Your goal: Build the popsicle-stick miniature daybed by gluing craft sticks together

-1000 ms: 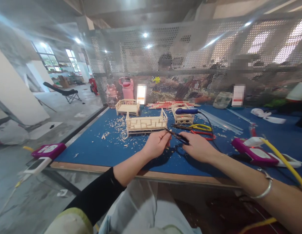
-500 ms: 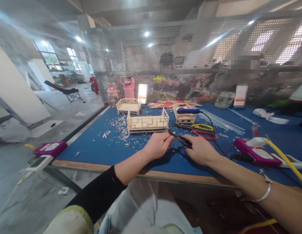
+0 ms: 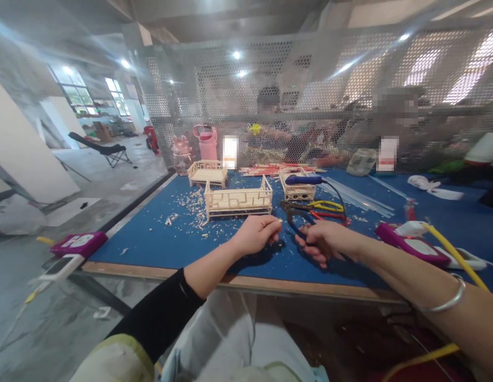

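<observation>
My left hand point(image 3: 257, 233) is closed in a pinch; a tiny pale tip, apparently a bit of wooden stick point(image 3: 280, 221), shows at its fingertips. My right hand point(image 3: 328, 240) holds dark pliers with blue handles point(image 3: 293, 225), their jaws pointing up and apart from the left hand. Just beyond my left hand stands a miniature wooden bench point(image 3: 238, 202) with a lattice side. Behind it is a second small wooden bench point(image 3: 207, 175). Farther right, a blue-handled corded tool point(image 3: 304, 180) rests across a small wooden frame point(image 3: 297, 191).
Yellow-handled pliers point(image 3: 326, 205) and red-handled pliers point(image 3: 323, 216) lie beyond my right hand. Wood scraps litter the blue tabletop point(image 3: 150, 239). Clear strips point(image 3: 360, 196), red-and-pale sticks point(image 3: 270, 169) and a purple power strip point(image 3: 409, 244) lie around. People sit behind a perforated screen point(image 3: 222, 90).
The pliers have come away from my left fingertips and turned more upright. My right hand has rolled, with its fingers loosened around the handles. The view has shifted slightly.
</observation>
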{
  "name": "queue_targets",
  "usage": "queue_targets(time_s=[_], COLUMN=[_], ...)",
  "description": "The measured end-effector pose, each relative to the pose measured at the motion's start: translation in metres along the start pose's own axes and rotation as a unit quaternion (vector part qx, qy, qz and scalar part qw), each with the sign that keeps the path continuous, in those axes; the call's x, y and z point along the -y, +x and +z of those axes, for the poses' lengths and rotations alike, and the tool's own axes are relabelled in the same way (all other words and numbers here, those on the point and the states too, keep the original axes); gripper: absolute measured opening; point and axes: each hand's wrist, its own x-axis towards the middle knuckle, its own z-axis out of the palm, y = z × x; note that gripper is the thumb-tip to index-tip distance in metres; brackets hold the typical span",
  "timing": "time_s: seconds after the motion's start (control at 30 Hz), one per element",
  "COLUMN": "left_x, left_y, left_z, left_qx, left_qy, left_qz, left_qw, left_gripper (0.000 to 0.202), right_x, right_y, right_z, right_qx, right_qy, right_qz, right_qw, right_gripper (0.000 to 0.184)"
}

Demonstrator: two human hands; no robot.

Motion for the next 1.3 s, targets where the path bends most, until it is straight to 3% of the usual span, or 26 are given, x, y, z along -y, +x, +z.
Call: queue_targets(time_s=[0.07, 0.13, 0.27, 0.37, 0.47, 0.57, 0.7, 0.8, 1.0, 1.07, 1.13, 1.23, 1.3], left_x=[-0.001, -0.002, -0.005, -0.004, -0.002, -0.007, -0.017, -0.022, -0.025, -0.029, -0.031, -0.027, -0.020], left_y=[-0.002, -0.003, -0.004, -0.003, -0.003, 0.000, 0.007, 0.013, 0.019, 0.020, 0.024, 0.035, 0.042], left_z=[0.000, -0.001, -0.002, -0.006, -0.015, -0.032, -0.058, -0.072, -0.088, -0.097, -0.107, -0.114, -0.112], left_qx=[0.007, -0.007, -0.045, -0.062, -0.081, -0.084, -0.097, -0.091, -0.034, -0.019, -0.052, -0.133, -0.129], left_qy=[-0.006, 0.006, 0.065, 0.146, 0.238, 0.334, 0.423, 0.453, 0.431, 0.394, 0.346, 0.298, 0.285], left_qz=[-0.003, 0.002, -0.003, -0.009, -0.001, 0.021, 0.046, 0.050, 0.016, -0.005, -0.016, -0.002, -0.004], left_qw=[1.000, 1.000, 0.997, 0.987, 0.968, 0.939, 0.900, 0.885, 0.902, 0.919, 0.937, 0.945, 0.950], left_gripper=[0.034, 0.032, 0.030, 0.033, 0.031, 0.030, 0.032, 0.027, 0.019, 0.028, 0.043, 0.045, 0.044], right_x=[-0.004, -0.009, -0.017, -0.012, 0.003, 0.024, 0.049, 0.061, 0.061, 0.055, 0.049, 0.041, 0.037], right_y=[0.004, 0.010, 0.021, 0.024, 0.028, 0.037, 0.049, 0.054, 0.066, 0.074, 0.083, 0.095, 0.101], right_z=[-0.007, -0.014, -0.016, -0.005, 0.004, 0.007, 0.005, 0.006, 0.005, 0.004, 0.003, 0.004, 0.004], right_qx=[-0.064, -0.165, -0.334, -0.413, -0.362, -0.290, -0.309, -0.324, -0.331, -0.357, -0.393, -0.423, -0.431], right_qy=[-0.038, -0.142, -0.341, -0.440, -0.451, -0.460, -0.474, -0.481, -0.470, -0.440, -0.418, -0.420, -0.425], right_qz=[0.007, 0.007, -0.040, -0.155, -0.293, -0.378, -0.411, -0.422, -0.470, -0.496, -0.513, -0.522, -0.523], right_qw=[0.997, 0.976, 0.878, 0.782, 0.761, 0.749, 0.715, 0.697, 0.670, 0.658, 0.639, 0.610, 0.599], right_gripper=[0.008, 0.020, 0.043, 0.053, 0.035, 0.024, 0.020, 0.020, 0.026, 0.024, 0.022, 0.020, 0.019])
